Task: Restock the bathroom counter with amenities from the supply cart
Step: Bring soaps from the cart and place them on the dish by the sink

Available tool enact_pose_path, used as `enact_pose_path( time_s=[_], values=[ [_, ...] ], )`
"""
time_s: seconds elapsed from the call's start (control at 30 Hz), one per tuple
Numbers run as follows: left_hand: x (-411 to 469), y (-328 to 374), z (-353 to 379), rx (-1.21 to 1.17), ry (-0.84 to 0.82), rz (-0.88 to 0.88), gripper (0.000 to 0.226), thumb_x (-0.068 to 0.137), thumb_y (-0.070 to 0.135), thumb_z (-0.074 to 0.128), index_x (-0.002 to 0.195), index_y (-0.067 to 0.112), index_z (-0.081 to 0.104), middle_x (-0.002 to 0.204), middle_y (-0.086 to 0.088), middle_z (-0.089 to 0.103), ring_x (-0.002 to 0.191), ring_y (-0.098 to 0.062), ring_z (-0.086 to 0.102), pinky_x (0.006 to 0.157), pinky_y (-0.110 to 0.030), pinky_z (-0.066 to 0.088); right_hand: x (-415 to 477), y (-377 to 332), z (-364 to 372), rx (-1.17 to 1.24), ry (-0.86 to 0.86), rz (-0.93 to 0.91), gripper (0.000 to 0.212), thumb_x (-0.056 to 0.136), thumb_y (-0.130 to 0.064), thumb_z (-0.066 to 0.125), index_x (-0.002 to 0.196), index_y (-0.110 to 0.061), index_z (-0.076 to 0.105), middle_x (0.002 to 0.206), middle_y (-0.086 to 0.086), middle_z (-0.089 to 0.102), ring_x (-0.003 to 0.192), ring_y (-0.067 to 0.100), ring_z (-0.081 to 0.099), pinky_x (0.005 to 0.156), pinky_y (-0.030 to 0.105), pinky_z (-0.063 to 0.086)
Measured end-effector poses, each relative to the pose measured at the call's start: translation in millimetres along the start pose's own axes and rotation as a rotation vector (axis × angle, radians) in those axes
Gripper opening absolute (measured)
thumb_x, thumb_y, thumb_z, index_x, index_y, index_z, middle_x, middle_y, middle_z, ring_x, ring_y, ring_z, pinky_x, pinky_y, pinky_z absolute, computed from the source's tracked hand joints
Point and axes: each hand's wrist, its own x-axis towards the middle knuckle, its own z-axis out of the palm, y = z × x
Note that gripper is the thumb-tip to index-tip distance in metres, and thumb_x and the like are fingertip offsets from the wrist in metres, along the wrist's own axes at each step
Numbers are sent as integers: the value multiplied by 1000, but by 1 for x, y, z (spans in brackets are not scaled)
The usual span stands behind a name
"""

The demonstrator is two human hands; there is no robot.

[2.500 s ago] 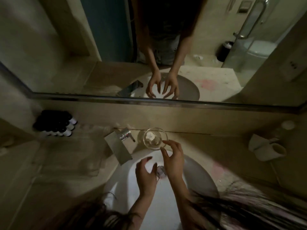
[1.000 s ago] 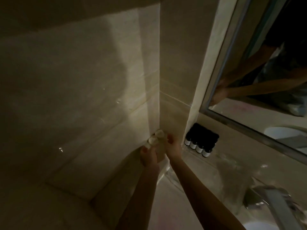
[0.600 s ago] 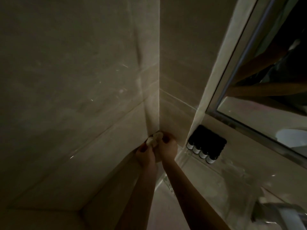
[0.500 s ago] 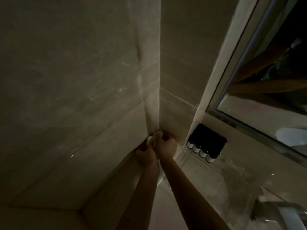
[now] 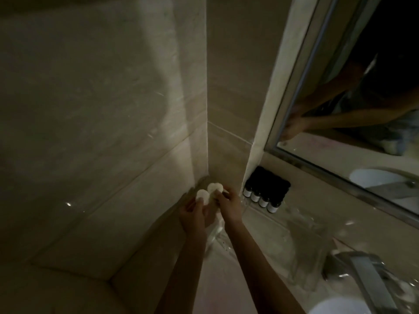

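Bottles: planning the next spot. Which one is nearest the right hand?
The end bottle beside the wall trim; the other three stand farther along the row.

Cream caps (image 5: 202,195); black bottles (image 5: 264,189), white bands; beige veined wall tiles (image 5: 90,109); silver mirror frame (image 5: 317,172).

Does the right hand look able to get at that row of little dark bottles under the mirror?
Probably yes. The right hand sits beside the dark bottles, with nothing visible between them. But it, like the left hand, pinches a white-capped item, so it might need to set that down first.
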Motion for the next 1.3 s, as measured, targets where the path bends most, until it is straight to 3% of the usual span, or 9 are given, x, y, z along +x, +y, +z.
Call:
enact_pose_path(
  time_s=[0.13, 0.2, 0.33, 0.6, 0.73, 0.83, 1.03, 1.17, 1.3],
  values=[
    [-38, -6, -18, 38, -180, -28, 14, 91, -3, 57, 104, -1, 61, 107, -15, 62, 81, -14, 66, 65, -19, 56, -50, 4, -42, 204, 6, -2, 23, 93, -6, 59, 116, -5, 59, 112, 17, 67, 98, 26, 66, 69, 23, 53],
    [-64, -11, -21, 55, -253, -36, 19, 92, 0, 56, 111, -2, 59, 101, -15, 63, 71, -8, 67, 59, -13, 54, -77, 2, -64, 261, 25, -16, 26, 93, -5, 58, 119, -1, 56, 112, 18, 67, 94, 23, 66, 69, 23, 53],
    [-116, -22, -14, -26, -356, -102, 20, 91, -2, 58, 111, -5, 58, 99, -20, 63, 86, -25, 63, 61, -19, 57, -124, -10, -116, 330, 90, -47, 26, 92, -7, 61, 117, -2, 57, 113, 17, 66, 97, 20, 65, 73, 22, 53],
    [-223, -68, 12, 78, -636, -143, 21, 88, 1, 62, 110, 2, 63, 97, -12, 68, 82, -18, 66, 68, -23, 56, -202, -18, -230, 397, 269, -146, 17, 90, -7, 63, 106, -7, 62, 102, 11, 69, 95, 21, 65, 81, 28, 52],
    [-275, -94, 25, 107, -708, -198, 20, 85, -2, 65, 104, 4, 65, 92, -10, 69, 78, -18, 66, 63, -22, 57, -235, -17, -285, 381, 363, -190, 18, 88, -1, 62, 106, -3, 64, 106, 21, 68, 93, 25, 65, 82, 33, 53],
    [-306, -115, 34, 162, -767, -227, 17, 82, -2, 68, 97, 7, 66, 99, -14, 69, 89, -24, 66, 64, -24, 53, -257, -15, -321, 388, 437, -208, 16, 87, 0, 61, 96, -12, 67, 99, 15, 71, 93, 25, 68, 82, 33, 54],
    [-358, -158, 47, 227, -879, -291, 16, 83, -3, 67, 93, 9, 68, 102, -13, 69, 95, -25, 67, 67, -25, 55, -277, 8, -386, 441, 611, -110, 18, 88, -5, 65, 103, -12, 59, 105, 11, 69, 101, 24, 65, 79, 25, 51],
    [-381, -183, 56, 296, -892, -338, 20, 84, -4, 65, 102, 4, 67, 100, -13, 70, 94, -24, 67, 72, -27, 56, -276, 27, -422, 433, 649, -66, 26, 87, -7, 68, 111, -7, 58, 110, 15, 67, 102, 25, 65, 83, 27, 53],
    [-391, -204, 72, 308, -808, -415, 14, 84, -7, 63, 92, 4, 65, 97, -18, 67, 92, -29, 65, 76, -33, 54, -263, 38, -447, 427, 647, -46, 17, 87, -4, 67, 101, -10, 58, 102, 12, 66, 94, 23, 63, 87, 33, 52]
  ],
)
